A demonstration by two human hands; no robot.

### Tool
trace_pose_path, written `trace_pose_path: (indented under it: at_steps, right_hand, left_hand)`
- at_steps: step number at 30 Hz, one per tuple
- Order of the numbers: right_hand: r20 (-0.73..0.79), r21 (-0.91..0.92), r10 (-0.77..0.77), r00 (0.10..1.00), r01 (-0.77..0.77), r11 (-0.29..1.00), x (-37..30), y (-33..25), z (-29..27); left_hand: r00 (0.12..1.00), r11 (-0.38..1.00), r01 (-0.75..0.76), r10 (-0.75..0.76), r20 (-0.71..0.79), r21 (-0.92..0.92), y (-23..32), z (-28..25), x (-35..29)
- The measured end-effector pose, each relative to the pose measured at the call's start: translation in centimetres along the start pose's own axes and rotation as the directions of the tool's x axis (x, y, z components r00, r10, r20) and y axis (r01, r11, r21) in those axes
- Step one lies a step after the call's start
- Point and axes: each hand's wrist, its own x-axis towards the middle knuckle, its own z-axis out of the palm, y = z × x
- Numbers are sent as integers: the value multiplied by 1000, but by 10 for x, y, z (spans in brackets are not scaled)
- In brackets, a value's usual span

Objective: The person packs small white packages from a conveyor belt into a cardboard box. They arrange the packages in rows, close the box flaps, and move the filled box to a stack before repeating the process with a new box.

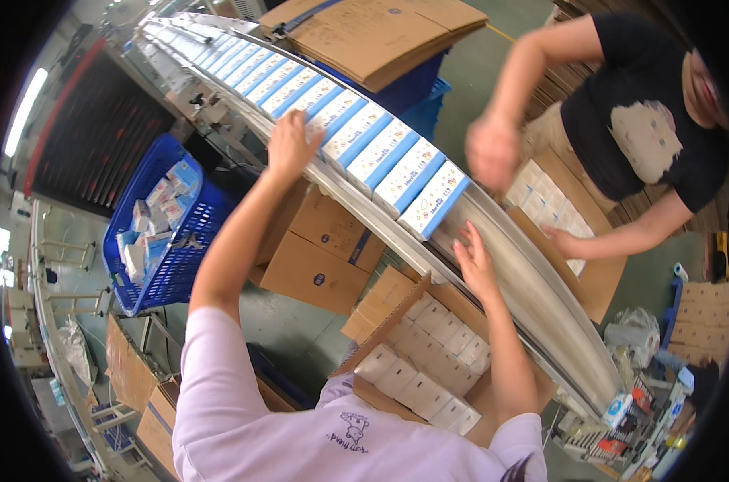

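A row of white packs with blue sides [405, 173] lies side by side along a conveyor [533, 281]. My left hand [292, 149] is at the near edge of the row, its fingertips against the end of a pack partway along and its thumb apart from the fingers. Lower down, my right hand [475, 261] hovers over the conveyor edge just past the last pack. Its fingers are spread and hold nothing. Below my right forearm stands an open carton [380, 353] with several rows of white packs [417, 386] inside.
Across the conveyor a co-worker in a black shirt [573, 136] has one hand at an open carton of packs [549, 205]. To the left stands a blue basket [159, 277] of loose packs. Flattened cardboard [380, 36] is stacked beyond; a brown carton [320, 265] sits below the conveyor.
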Motion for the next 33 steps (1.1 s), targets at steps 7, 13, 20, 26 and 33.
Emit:
trace_pose_path:
  at_steps: [7,13,20,26,33]
  right_hand:
    - [-238,-308,74,968,-148,940,-112,6,-86]
    - [-534,-334,-165,829,-28,942,-180,-37,-94]
    - [-521,109,-579,627,722,683,-214,-177,-57]
    - [-596,347,-520,612,780,521,-215,-230,-27]
    - [-460,458,-669,584,801,385,-239,-225,-21]
  left_hand:
    - [983,981,177,-180,31,78,-15,43,77]
    - [991,988,72,-86,-99,-134,-41,44,52]
    - [968,789,105,57,242,-605,138,-49,-74]
    - [442,797,328,346,828,-508,175,-74,-220]
    - [561,924,382,-227,796,-6,51,35,-289]
